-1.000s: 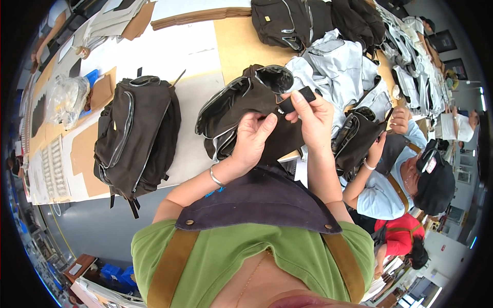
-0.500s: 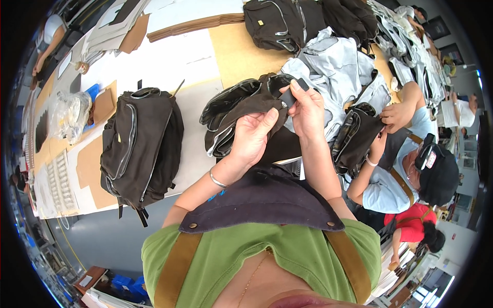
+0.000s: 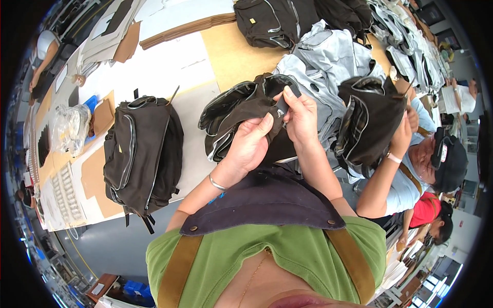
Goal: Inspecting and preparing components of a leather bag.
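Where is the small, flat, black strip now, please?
Right of centre in the head view, the strip is pinched in the right hand, by the opened dark-brown fabric bag.

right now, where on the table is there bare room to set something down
Bare: the pale strip between the left backpack and the held backpack; the tan patch between the brown stack and the grey fabric pile. Crowded: the right side, with that pile and the co-worker's dark bag.
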A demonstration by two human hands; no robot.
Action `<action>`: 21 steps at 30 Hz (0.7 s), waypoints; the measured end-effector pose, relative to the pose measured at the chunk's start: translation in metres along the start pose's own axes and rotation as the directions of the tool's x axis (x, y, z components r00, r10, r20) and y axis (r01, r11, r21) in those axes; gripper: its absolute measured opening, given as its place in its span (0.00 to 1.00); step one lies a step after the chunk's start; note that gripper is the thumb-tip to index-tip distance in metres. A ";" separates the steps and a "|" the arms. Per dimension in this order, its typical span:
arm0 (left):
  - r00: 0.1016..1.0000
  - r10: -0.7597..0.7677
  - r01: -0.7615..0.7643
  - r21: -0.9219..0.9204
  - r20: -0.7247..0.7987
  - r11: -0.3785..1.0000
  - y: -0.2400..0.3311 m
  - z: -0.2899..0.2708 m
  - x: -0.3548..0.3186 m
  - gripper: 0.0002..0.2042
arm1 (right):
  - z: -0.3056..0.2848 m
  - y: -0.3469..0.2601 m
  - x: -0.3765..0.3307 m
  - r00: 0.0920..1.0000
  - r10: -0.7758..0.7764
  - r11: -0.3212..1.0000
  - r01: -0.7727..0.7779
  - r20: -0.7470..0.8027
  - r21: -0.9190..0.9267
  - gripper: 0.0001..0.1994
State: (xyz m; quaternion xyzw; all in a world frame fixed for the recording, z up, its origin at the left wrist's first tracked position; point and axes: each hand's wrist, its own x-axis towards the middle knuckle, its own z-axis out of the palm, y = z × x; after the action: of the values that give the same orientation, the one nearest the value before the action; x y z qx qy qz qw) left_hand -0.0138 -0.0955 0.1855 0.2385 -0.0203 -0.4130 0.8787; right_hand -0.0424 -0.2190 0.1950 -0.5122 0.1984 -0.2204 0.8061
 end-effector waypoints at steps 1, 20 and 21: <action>0.998 -0.029 0.029 -0.007 0.062 1.000 0.004 -0.001 0.001 0.08 | 0.000 0.000 0.000 1.000 0.000 1.000 0.000 -0.004 0.001 0.11; 0.988 -0.109 0.097 0.107 0.113 0.990 0.008 -0.008 -0.013 0.12 | 0.008 0.000 -0.011 0.993 -0.116 0.987 0.115 -0.008 -0.108 0.12; 0.976 -0.123 0.093 0.169 0.179 0.981 0.009 -0.011 -0.012 0.13 | 0.009 0.001 -0.011 0.995 -0.102 0.992 0.103 0.014 -0.079 0.12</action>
State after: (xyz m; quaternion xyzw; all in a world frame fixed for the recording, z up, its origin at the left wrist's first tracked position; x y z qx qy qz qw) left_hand -0.0122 -0.0776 0.1821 0.2687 -0.1233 -0.4779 0.8272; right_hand -0.0465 -0.2063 0.1987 -0.5543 0.1765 -0.2507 0.7738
